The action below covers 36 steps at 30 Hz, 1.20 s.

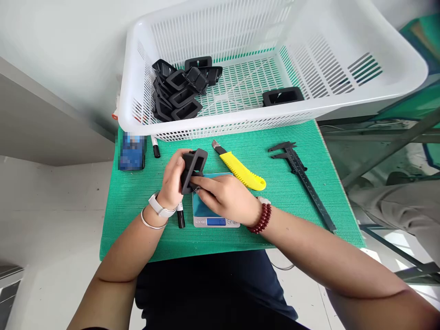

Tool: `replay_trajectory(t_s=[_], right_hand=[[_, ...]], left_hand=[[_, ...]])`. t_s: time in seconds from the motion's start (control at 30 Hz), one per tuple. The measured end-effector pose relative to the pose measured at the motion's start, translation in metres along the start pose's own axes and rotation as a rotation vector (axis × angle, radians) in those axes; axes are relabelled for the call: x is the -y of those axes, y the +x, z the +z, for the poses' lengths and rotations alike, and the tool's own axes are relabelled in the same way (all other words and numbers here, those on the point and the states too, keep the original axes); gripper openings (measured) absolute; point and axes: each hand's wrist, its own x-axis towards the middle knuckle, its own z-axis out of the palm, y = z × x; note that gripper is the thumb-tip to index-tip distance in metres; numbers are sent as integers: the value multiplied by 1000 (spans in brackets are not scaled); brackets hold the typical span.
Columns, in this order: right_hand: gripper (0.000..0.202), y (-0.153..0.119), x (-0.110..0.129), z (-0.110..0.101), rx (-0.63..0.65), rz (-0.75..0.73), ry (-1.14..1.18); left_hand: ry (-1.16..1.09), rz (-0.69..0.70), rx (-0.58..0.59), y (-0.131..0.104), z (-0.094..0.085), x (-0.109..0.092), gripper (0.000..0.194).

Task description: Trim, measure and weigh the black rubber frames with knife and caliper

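My left hand (172, 181) grips a black plastic frame part (193, 167), held upright on its edge above a small digital scale (215, 215). My right hand (225, 197) lies over the scale's blue platform, and its fingertips touch the lower edge of the same black part. A white watch and a bangle are on my left wrist, a red bead bracelet on my right. A black marker (180, 217) lies on the mat under my left wrist.
A white slatted basket (309, 112) at the back holds a stack of black parts (178, 89) on its left and a single one (282, 96). On the green mat (137, 201) lie a yellow utility knife (240, 172), a black caliper (302, 176), another marker (155, 146) and a blue box (131, 150).
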Motion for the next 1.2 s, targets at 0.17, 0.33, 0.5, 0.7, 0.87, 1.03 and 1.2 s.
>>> replay_trajectory(t_s=[0.17,0.33,0.5,0.7,0.87,1.03,1.2], right_hand=[[37,1,-2,-5,-89,112,-103],[35,1,-2,-6,100,24,36],[39,0,-3,-5,-82,70,-121],[37,-1,-1,-2,11,4,-52],[39,0,1,-3,-42,140,-52],[36,0,1,-4,15,134,7],[37,0,0,-4,14,116,16]], left_hand=[[-44,-19,57,0,2,-2,41],[-20,-19,54,0,-2,-2,42],[-59,-54,95,1,-6,-4,40],[-76,-71,73,1,-6,-3,38],[-87,-84,111,1,-5,-3,37],[-70,-83,75,1,-4,-2,39],[-87,-80,69,0,-4,-1,38]])
